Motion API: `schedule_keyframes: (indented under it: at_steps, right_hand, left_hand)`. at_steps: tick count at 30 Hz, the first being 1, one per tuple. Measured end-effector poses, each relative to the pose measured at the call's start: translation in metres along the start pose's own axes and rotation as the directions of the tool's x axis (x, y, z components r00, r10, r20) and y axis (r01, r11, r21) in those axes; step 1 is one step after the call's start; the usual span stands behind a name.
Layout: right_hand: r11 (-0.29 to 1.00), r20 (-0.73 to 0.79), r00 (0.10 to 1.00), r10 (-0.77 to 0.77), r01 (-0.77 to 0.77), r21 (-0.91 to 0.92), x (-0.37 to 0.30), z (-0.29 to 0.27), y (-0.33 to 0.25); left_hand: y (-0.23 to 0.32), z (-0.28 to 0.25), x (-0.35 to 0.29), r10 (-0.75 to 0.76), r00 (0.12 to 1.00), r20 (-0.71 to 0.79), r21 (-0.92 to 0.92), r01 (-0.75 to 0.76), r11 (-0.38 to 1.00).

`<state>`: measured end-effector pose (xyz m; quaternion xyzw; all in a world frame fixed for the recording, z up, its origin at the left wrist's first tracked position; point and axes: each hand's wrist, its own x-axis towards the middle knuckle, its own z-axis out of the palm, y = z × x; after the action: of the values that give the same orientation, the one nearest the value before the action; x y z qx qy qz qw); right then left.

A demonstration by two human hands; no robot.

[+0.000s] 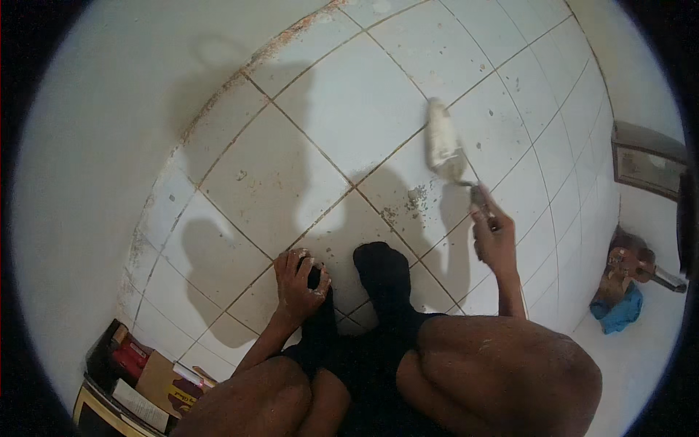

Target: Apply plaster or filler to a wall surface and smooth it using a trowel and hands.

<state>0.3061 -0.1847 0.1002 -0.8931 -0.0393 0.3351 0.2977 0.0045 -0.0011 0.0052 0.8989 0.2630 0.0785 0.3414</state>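
My right hand (pixel 496 237) is closed round the handle of a trowel (pixel 453 166), which points away from me over the white floor tiles (pixel 349 87). A mass of off-white paste (pixel 440 131) covers much of its blade. I cannot tell whether the blade touches the floor. My left hand (pixel 297 284) rests at my left foot, its fingers apart and smeared with white, and no tool shows in it. My feet are in black socks; the right sock (pixel 380 266) is seen whole. Grey crumbs (pixel 415 200) lie on the tiles near the trowel.
A plain wall (pixel 95 167) rises on the left, with crumbling reddish patches along its base (pixel 291 33). At lower left stands a box (pixel 156 379) with red items beside it. A blue bag (pixel 619 309) and brown clutter lie at right, below a framed panel (pixel 650 169).
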Motion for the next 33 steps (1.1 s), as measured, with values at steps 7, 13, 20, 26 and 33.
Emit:
schedule_keyframes:
  at_steps: [7, 13, 20, 26, 33]
  right_hand:
    - [0.923, 0.569, 0.763, -0.307, 0.385, -0.018, -0.035, 0.037, -0.036]
    - [0.975, 0.162, 0.970, -0.182, 0.199, -0.096, 0.014, 0.031, -0.051]
    - [0.838, 0.481, 0.741, -0.468, 0.545, -0.025, -0.002, 0.065, -0.073]
    - [0.944, 0.213, 0.939, -0.269, 0.301, -0.133, 0.027, 0.068, -0.116]
    - [0.863, 0.529, 0.789, -0.311, 0.468, -0.190, 0.012, 0.063, -0.120]
  left_hand:
    - [0.001, -0.002, 0.000, -0.010, 1.000, 0.008, 0.018, 0.010, 1.000]
    - [0.003, -0.002, -0.001, -0.014, 1.000, -0.027, 0.010, 0.014, 1.000]
    - [0.002, 0.001, 0.002, -0.016, 1.000, -0.017, -0.002, 0.016, 1.000]
    - [0.005, -0.003, 0.002, -0.021, 1.000, -0.021, -0.019, 0.021, 1.000]
    - [0.002, -0.002, 0.002, 0.003, 0.999, -0.043, -0.013, -0.004, 1.000]
